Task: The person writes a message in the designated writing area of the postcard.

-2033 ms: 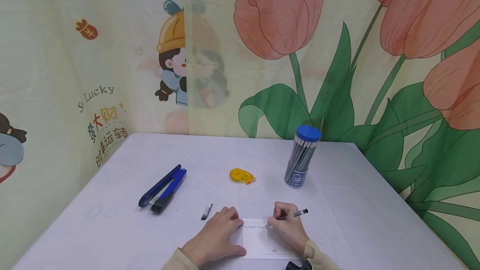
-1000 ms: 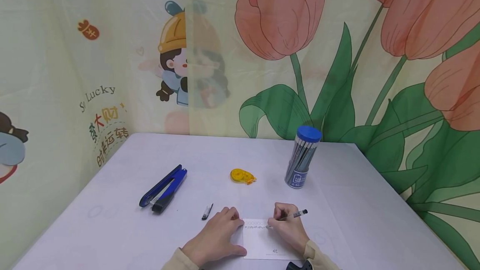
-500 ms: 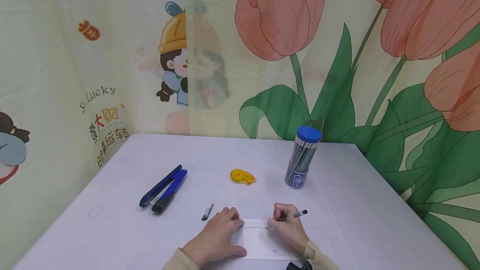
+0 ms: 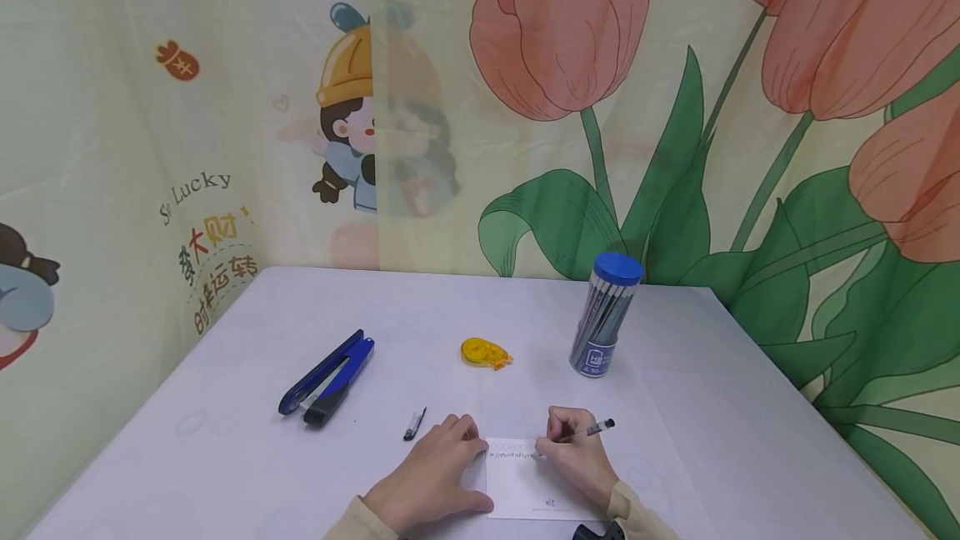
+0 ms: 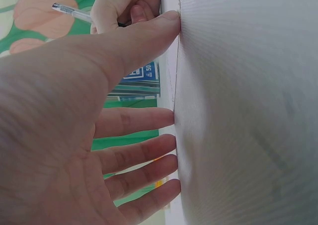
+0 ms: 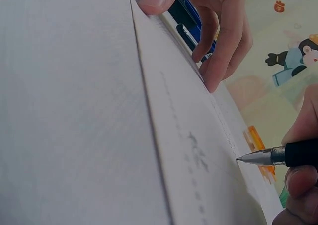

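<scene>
My right hand pinches a black-tipped gel pen, whose metal point meets a white paper card in the right wrist view. A line of small handwriting runs along the card's far part, and a small printed mark sits near its close edge. My left hand rests at the card's left edge with fingers spread and relaxed; its thumb and fingertips press down there in the left wrist view. Just beyond that hand lies a pen cap. Part of the card is hidden under my right hand.
A blue stapler lies at the left of the white table. A yellow correction tape lies in the middle, and a blue-lidded tub of pencils stands at back right. A printed curtain hangs behind.
The pen tip stays on the written line, with only slight movement of the right hand. The left hand keeps its place at the card's edge.
</scene>
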{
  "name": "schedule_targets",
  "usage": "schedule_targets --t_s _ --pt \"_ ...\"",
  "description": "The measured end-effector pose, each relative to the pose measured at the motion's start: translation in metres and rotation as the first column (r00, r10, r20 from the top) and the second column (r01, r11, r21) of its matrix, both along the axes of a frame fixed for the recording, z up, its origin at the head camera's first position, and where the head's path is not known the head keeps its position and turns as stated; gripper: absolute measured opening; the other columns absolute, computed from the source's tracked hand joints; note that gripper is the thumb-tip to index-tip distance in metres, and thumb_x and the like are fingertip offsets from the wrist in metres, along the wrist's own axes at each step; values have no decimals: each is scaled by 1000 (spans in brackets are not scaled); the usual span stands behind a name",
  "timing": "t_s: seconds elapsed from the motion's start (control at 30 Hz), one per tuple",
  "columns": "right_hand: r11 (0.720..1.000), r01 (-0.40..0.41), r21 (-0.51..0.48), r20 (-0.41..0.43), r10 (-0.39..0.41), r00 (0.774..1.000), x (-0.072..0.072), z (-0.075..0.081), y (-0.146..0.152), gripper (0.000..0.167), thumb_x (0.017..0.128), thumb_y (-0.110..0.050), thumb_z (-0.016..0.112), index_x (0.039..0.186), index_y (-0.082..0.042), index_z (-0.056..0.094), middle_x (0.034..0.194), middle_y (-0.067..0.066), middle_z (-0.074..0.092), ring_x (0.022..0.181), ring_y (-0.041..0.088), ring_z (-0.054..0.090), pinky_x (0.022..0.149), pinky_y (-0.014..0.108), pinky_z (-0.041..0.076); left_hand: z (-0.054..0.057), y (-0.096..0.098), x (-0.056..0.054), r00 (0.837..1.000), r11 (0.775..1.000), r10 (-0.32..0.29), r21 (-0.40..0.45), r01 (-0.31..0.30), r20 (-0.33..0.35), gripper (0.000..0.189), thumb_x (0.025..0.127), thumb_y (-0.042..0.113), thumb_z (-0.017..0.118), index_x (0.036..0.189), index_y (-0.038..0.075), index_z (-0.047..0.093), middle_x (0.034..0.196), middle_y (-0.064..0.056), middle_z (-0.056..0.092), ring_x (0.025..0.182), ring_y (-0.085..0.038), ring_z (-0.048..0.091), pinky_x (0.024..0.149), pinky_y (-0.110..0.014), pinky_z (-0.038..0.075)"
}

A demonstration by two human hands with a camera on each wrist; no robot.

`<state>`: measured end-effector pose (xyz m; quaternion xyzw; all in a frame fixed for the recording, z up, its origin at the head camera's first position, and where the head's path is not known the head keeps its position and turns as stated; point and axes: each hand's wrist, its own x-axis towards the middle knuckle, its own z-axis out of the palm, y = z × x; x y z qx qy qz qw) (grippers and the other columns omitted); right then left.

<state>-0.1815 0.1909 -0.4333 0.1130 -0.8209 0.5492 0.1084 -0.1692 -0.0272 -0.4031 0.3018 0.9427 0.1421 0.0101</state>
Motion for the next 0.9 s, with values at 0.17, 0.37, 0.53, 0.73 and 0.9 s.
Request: schedule_targets --t_s 0.17,0.37,0.53,0.73,0.9 --pt "1000 -13 2 -14 13 1000 1 0 0 26 60 17 57 58 -2 40 58 -5 43 53 2 41 51 17 32 0 0 0 1000 1000 3 -5 -3 2 62 68 55 80 111 12 72 100 5 54 86 -9 43 80 -26 46" --pt "1000 9 4 -9 -9 1000 0 -1 0 27 60 18 54 57 -3 38 56 -5 43 52 2 40 51 16 31 0 1 -1 1000 1000 7 -9 -7 11 62 68 55 80 112 12 71 101 4 55 87 -10 44 81 -27 46" --pt "999 39 -8 -23 -39 999 0 0 -1 27 61 19 53 56 -4 39 55 -6 44 51 2 40 50 16 30 -1 1 -1 1000 1000 14 -11 -14 17 62 68 55 80 112 12 71 102 4 55 88 -10 44 82 -28 47" --pt "999 28 -22 -40 -29 999 -1 -1 0 28 61 20 53 56 -3 39 55 -6 44 50 1 39 49 15 29 0 1 0 1000 1000 7 -6 -7 11 61 68 54 80 112 12 71 101 4 54 88 -10 44 81 -27 46" --pt "999 30 -14 -9 -30 1000 -2 -2 0 27 61 19 54 56 -3 39 55 -5 44 50 2 39 49 15 29 0 1 0 1000 1000 5 -7 -5 15 62 68 54 80 112 12 71 101 5 54 87 -10 43 80 -27 46"
